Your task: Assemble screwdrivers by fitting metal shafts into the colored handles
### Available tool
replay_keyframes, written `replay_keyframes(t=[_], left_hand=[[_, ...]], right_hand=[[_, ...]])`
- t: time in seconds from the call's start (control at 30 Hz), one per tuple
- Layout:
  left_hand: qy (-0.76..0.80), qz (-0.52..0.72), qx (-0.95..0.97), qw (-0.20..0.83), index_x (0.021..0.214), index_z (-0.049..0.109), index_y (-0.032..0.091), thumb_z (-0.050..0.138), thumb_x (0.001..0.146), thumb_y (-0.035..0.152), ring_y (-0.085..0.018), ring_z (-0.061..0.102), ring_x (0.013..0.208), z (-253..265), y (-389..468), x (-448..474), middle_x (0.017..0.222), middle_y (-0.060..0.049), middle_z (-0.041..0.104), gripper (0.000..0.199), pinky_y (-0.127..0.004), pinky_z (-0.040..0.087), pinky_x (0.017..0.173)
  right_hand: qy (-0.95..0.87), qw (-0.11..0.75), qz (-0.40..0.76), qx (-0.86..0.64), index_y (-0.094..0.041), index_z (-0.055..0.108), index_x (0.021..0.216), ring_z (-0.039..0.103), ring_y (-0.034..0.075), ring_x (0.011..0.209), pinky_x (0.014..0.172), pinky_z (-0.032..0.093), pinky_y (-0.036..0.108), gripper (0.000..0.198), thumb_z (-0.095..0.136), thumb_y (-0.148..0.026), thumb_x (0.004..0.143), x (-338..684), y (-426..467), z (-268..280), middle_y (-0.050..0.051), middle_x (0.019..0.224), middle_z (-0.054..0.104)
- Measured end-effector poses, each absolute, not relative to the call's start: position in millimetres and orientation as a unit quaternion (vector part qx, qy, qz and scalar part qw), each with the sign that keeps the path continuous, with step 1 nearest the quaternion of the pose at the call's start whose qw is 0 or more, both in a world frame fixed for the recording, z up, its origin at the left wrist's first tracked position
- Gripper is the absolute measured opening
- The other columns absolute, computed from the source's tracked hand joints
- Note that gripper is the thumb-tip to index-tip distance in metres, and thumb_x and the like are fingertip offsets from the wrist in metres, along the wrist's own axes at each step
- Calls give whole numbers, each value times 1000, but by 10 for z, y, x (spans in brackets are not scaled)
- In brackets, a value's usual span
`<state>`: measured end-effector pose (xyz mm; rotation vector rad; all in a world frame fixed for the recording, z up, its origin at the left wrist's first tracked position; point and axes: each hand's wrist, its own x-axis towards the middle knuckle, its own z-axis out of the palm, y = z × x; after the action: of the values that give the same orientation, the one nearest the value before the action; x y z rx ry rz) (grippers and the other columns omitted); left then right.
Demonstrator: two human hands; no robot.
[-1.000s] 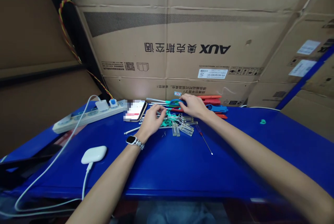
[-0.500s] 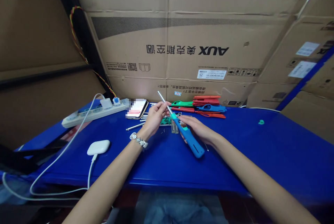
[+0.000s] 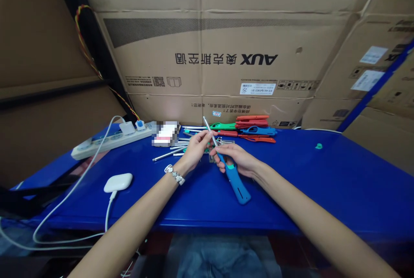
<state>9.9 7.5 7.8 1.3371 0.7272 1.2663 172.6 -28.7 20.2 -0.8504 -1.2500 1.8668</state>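
A long-nosed lighter point(image 3: 238, 186) with a blue body, green trigger parts and a metal tube slants between my hands, tube pointing away and to the left. My left hand point(image 3: 195, 150) pinches the metal tube between thumb and fingers. My right hand point(image 3: 237, 157) is closed around the front of the blue body, its fingertips near the base of the tube. Behind and partly under my hands lie several loose metal tubes point(image 3: 166, 155) and small clear and green parts, partly hidden.
At the back are stacked red lighter bodies point(image 3: 252, 122), a blue one point(image 3: 258, 131) and a green one point(image 3: 224, 126). A phone point(image 3: 166, 133), a power strip point(image 3: 110, 142) and a cabled white case point(image 3: 118, 182) lie left. A green piece point(image 3: 318, 146) lies right. Cardboard point(image 3: 226, 32) stands behind.
My right hand has shifted forward on the lighter, its fingers now nearer the tube's base. The left hand still pinches the tube. The whole view has shifted slightly.
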Motion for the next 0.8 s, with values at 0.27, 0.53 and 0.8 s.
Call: replay_keyframes(t=[0.27,0.53,0.8], left_hand=[[307,525,549,573,87,70,15,74,75,54,-9,51,63,5,93,114,69,1,55,41,-20,44,61],[310,523,548,574,85,68,14,73,75,55,-8,50,60,-17,76,133,68,2,54,42,-20,43,58],[313,542,573,529,87,71,15,72,76,55,-10,51,69,66,54,132,74,-1,55,41,-17,44,55]], right_hand=[[-510,350,686,-383,-12,66,79,49,6,44,41,43,18,28,76,-38,76,1753,-290,231,-2,57,57],[-486,354,701,-383,-14,64,85,39,4,37,35,34,15,28,71,-41,84,1715,-327,245,-7,52,50],[-495,313,719,-373,-7,67,85,73,19,67,67,61,32,33,66,-40,89,1783,-291,268,11,74,72]])
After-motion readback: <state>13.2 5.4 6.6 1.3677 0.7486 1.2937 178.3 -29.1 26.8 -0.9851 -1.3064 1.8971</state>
